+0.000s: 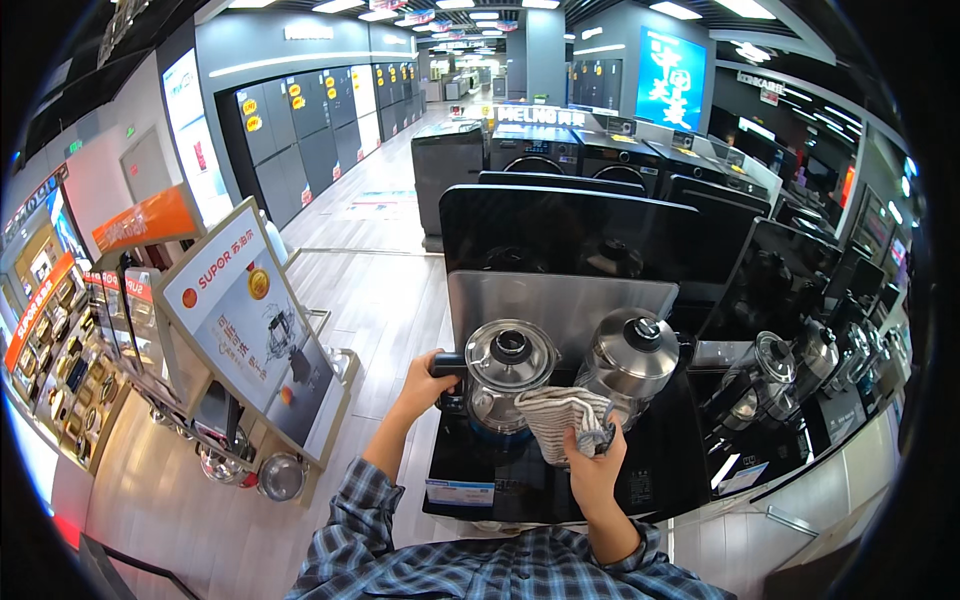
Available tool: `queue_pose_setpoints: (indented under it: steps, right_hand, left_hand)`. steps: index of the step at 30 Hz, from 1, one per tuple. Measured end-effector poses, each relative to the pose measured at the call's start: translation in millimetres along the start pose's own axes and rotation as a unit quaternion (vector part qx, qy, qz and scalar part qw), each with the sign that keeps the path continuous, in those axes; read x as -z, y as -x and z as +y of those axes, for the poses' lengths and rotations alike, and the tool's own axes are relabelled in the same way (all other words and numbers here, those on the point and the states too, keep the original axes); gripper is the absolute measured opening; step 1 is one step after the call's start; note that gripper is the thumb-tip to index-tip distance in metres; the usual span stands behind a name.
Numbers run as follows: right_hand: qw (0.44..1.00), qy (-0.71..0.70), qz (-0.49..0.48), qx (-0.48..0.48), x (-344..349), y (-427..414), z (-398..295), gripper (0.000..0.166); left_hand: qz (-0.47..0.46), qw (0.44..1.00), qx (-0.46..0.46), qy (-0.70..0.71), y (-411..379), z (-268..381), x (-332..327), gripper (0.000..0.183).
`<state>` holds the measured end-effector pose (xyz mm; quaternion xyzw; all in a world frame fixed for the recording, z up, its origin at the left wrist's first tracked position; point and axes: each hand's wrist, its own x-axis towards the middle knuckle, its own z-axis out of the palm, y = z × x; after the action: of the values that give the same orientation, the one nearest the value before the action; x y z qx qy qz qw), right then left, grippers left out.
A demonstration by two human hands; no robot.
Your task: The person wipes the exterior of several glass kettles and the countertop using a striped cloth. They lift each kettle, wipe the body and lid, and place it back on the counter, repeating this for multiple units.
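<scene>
My left hand (426, 386) grips the black handle of a glass kettle with a steel-rimmed lid (511, 356), which stands upright on a black glossy appliance top (667, 469). In my right hand (596, 465) is a striped grey and white cloth (559, 420), bunched between thumb and fingers, just right of that kettle's body. Behind the cloth stands a second glass kettle with a domed steel lid (635, 349) and a black knob. The cloth hides part of its lower body.
Behind the kettles rise a brushed metal panel (540, 300) and a dark glossy panel (555, 232). More glass kettles (765, 375) line the counter at right. A framed advertising board (255, 322) leans at left. A price card (460, 493) lies at the appliance's front edge.
</scene>
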<state>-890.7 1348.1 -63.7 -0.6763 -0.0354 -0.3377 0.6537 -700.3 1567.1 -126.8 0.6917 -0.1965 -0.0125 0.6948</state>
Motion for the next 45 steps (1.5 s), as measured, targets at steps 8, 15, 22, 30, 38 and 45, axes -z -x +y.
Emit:
queue_pose_setpoints:
  steps: [8, 15, 22, 30, 38, 45]
  right_hand:
    - [0.998, -0.038, 0.051, -0.021, 3, -3, -4, 0.024]
    - [0.983, 0.02, 0.113, 0.146, 5, 9, -1, 0.039]
    - [0.927, 0.188, 0.025, 0.323, -3, 12, 7, 0.038]
    - [0.861, 0.349, -0.145, 0.341, -23, 20, -60, 0.037]
    - [0.855, 0.342, -0.169, 0.353, -47, 14, -80, 0.031]
    - [0.93, 0.212, -0.086, 0.286, 0, -2, -52, 0.032]
  left_hand:
    - [0.081, 0.995, -0.018, 0.051, 6, -8, -11, 0.013]
    - [0.121, 0.974, -0.127, -0.146, 31, 25, -27, 0.019]
    - [0.177, 0.95, -0.176, -0.186, 68, 71, -39, 0.02]
    - [0.274, 0.904, -0.27, -0.184, 107, 96, -60, 0.025]
    - [0.367, 0.872, -0.269, -0.182, 131, 49, -61, 0.024]
    - [0.397, 0.84, -0.302, -0.212, 140, 96, -65, 0.022]
